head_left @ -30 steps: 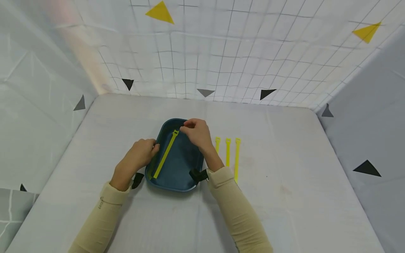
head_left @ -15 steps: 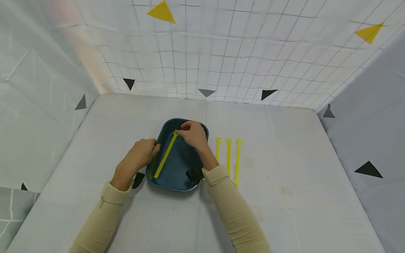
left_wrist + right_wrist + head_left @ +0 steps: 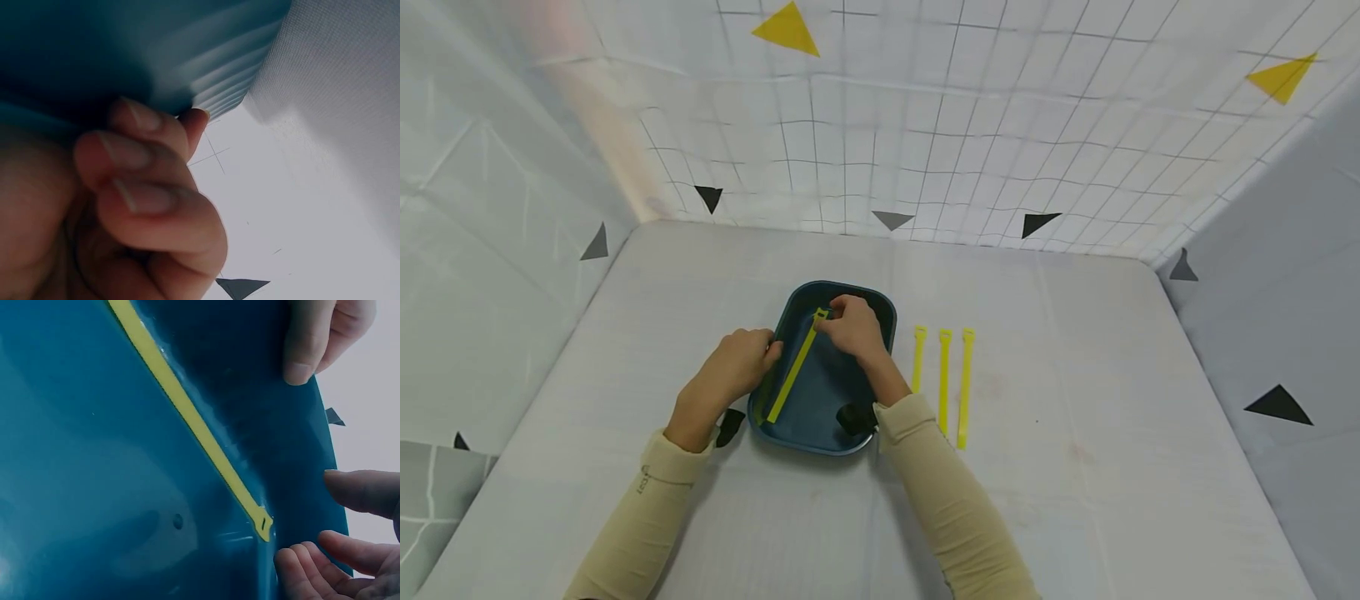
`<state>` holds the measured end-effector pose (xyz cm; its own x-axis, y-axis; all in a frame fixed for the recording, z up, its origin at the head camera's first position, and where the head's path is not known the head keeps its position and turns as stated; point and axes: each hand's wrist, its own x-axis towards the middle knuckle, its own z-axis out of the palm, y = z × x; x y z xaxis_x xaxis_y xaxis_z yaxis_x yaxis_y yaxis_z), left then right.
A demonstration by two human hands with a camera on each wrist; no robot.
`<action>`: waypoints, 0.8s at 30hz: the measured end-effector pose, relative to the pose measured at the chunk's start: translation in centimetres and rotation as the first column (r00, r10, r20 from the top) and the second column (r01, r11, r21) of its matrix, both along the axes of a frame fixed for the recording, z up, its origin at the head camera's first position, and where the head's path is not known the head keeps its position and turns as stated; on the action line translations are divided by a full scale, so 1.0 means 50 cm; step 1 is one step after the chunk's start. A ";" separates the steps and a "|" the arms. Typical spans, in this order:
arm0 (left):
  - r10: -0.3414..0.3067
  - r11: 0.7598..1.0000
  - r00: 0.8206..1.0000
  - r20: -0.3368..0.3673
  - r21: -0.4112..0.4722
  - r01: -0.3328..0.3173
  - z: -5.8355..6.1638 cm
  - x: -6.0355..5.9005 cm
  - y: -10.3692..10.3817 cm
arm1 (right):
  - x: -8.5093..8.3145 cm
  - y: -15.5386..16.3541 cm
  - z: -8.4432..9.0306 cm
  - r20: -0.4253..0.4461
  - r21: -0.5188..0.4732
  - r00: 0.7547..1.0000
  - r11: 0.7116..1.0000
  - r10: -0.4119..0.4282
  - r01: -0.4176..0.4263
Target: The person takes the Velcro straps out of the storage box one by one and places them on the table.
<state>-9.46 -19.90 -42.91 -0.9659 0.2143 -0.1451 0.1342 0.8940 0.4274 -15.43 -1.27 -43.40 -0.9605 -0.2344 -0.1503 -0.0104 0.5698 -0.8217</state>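
A yellow cable strap point(image 3: 793, 371) with a slotted head lies slantwise in a dark blue plastic tray point(image 3: 827, 400), along its left side. My left hand point(image 3: 730, 367) grips the tray's left rim; in the left wrist view its curled fingers point(image 3: 156, 200) sit under the tray's wall. Over the tray's far part, my right hand point(image 3: 853, 329) is beside the strap's head. The right wrist view shows that hand's thumb and fingers point(image 3: 356, 487) parted, with nothing between them, and the strap point(image 3: 194, 425) lying apart from them on the tray's floor.
Three more yellow straps lie side by side right of the tray: a left one point(image 3: 919, 358), a middle one point(image 3: 944, 375) and a right one point(image 3: 965, 392). The right forearm partly covers them. White sheeting with a grid point(image 3: 970, 150) stands behind the white table point(image 3: 1112, 375).
My right hand has moved left and a little nearer me, from the tray's far right to beside the strap's head. My left hand stays on the rim. The strap has not visibly moved.
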 end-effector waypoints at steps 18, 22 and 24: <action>0.007 1.000 1.000 0.002 0.006 -0.007 0.000 0.001 0.000 | -0.008 -0.036 -0.021 0.044 0.199 0.995 0.975 0.090 -0.097; -0.003 1.000 1.000 -0.016 0.001 0.003 0.000 0.001 0.000 | -0.011 -0.042 -0.025 0.031 0.263 0.990 0.954 0.140 -0.144; -0.007 1.000 1.000 -0.023 0.000 0.007 0.001 0.002 0.000 | -0.012 -0.045 -0.029 0.020 0.303 0.987 0.939 0.162 -0.160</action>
<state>-9.38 -19.91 -42.88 -0.9675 0.2212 -0.1224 0.1505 0.8929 0.4243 -16.00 -3.51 -44.83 -0.9146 -0.3306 -0.2330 -0.1270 0.7816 -0.6106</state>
